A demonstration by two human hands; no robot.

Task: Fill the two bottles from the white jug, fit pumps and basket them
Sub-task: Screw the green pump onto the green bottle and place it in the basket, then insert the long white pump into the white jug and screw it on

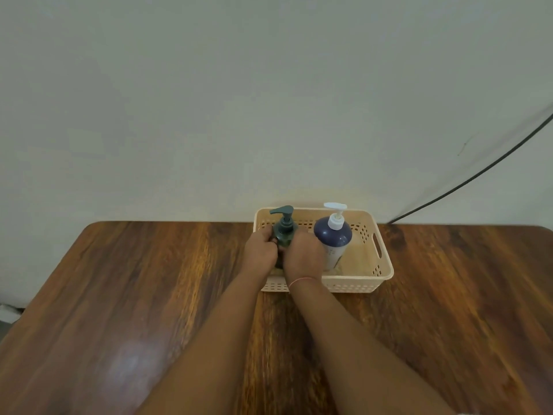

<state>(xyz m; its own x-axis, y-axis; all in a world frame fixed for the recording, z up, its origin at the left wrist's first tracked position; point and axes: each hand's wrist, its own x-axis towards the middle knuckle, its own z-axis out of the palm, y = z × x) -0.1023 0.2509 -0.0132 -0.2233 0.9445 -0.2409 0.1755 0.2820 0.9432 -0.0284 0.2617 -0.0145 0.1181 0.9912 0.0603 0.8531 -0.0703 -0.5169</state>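
In the left part of the basket (353,285) a green bottle (284,235) stands upright with its green pump (283,213) fitted, both hands clamped around its body: the left hand (261,250) on its left side, the right hand (302,255) on its right. Just beside it, in the middle of the basket, stands a blue bottle (333,244) with a white pump (336,215). The basket sits on the wooden surface (134,295) near the wall (209,100). A pink thread (300,280) circles the right wrist. A black cable (484,169) runs down the wall at right.
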